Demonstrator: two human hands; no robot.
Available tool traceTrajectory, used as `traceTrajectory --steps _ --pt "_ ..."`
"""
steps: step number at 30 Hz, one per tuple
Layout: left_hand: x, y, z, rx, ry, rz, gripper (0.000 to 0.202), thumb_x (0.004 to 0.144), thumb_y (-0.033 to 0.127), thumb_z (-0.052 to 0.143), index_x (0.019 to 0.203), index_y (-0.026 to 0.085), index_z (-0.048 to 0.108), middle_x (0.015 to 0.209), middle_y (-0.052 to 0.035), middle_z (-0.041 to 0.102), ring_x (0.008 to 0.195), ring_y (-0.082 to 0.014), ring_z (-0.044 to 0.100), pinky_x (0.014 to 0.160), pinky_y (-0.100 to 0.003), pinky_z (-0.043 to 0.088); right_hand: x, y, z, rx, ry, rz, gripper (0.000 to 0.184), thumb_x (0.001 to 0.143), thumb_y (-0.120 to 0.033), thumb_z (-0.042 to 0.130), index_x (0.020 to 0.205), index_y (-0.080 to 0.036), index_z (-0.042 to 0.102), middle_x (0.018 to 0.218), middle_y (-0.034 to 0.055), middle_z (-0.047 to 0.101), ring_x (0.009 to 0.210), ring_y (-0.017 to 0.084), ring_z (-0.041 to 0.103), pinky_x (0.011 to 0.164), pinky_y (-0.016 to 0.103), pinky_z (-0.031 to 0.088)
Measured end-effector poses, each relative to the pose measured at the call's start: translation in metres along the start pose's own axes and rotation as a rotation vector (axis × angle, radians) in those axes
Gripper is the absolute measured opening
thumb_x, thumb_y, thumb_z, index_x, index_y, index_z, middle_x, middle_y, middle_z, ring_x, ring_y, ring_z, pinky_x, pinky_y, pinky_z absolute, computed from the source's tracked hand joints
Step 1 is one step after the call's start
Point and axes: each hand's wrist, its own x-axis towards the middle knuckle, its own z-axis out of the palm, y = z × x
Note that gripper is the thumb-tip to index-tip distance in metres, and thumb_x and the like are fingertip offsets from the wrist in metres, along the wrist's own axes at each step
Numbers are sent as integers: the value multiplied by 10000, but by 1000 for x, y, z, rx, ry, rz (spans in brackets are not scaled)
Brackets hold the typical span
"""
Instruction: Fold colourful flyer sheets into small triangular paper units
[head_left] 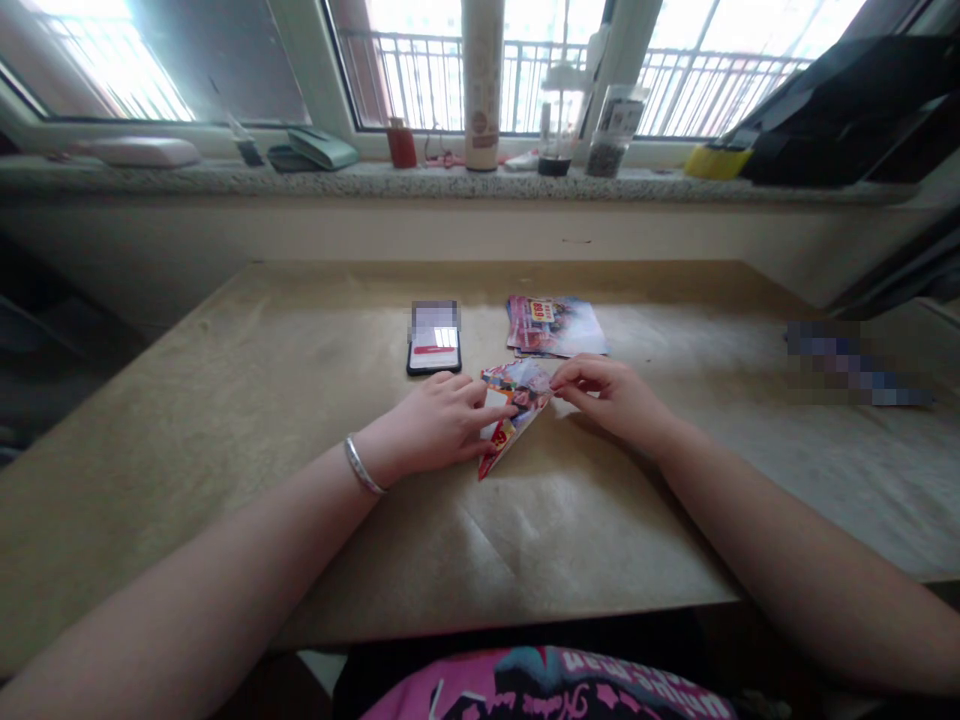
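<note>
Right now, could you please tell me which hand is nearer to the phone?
Left: the left hand is just on the near side of the phone, while the right hand is farther off to its right, at the folded paper.

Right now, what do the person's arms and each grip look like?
The left arm and right arm show no sleeves. Neither the left grip nor the right grip wears a glove. A narrow silver bangle circles the left arm; none shows on the right.
</note>
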Motion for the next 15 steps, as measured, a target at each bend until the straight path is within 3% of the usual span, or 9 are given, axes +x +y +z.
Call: traceTrajectory --steps 6,15 --pt "2 1 9 88 63 -15 386 928 432 485 1279 287 551 1084 -80 585 947 -205 547 824 -324 397 0 2 0 58 64 -4 107 844 -245 566 809 -203 657 899 59 708 830 163 670 753 331 581" --pt "2 -3 11 2 93 55 319 927 385 488 1186 221 576 1221 -90 566 1008 -211 577 834 -321 451 -2 3 -4 114 -18 -18 102 778 -152 563 804 -195 652 882 50 705 822 160 678 778 322 582"
